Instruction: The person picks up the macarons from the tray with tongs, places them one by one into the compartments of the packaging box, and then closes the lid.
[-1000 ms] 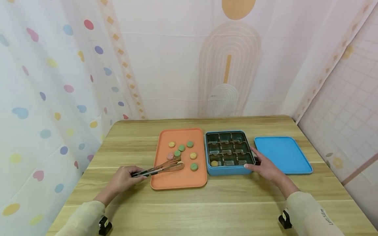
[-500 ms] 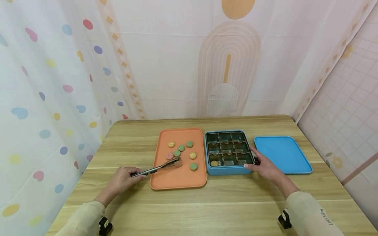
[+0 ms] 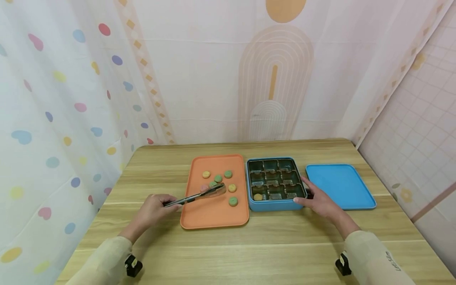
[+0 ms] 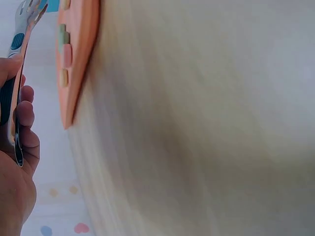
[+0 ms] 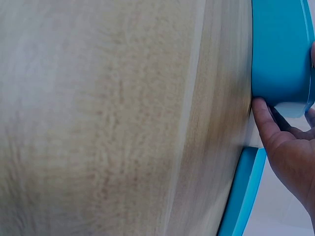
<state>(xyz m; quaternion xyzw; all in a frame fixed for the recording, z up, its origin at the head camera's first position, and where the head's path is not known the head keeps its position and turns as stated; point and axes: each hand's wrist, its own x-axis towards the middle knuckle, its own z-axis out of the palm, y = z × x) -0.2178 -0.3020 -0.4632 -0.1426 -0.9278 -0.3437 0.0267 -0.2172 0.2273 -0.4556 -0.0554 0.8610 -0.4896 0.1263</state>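
My left hand (image 3: 154, 209) grips the handles of a pair of metal serving tongs (image 3: 194, 196) with dark grips. Their head hangs over the orange tray (image 3: 210, 217), overlapping several cookies in the head view. I cannot tell whether a cookie sits between the tong ends. Small round cookies lie around them, among them a green cookie (image 3: 233, 201), a yellow cookie (image 3: 232, 188) and a pink cookie (image 3: 204, 187). My right hand (image 3: 318, 204) holds the near right corner of a blue box (image 3: 274, 206), thumb at its front. Its dark divided insert (image 3: 272, 178) has one yellow cookie (image 3: 258, 196) in the front left compartment.
A flat blue lid (image 3: 336, 186) lies on the wooden table (image 3: 228, 253) to the right of the box, close to my right hand. The tray stands right beside the box's left side. A patterned curtain (image 3: 206, 79) hangs behind the table.
The tongs' spread ends have come together, and the tongs have lifted and moved right and away from me. A yellow cookie seen under them earlier no longer shows. My right hand stays at the box.
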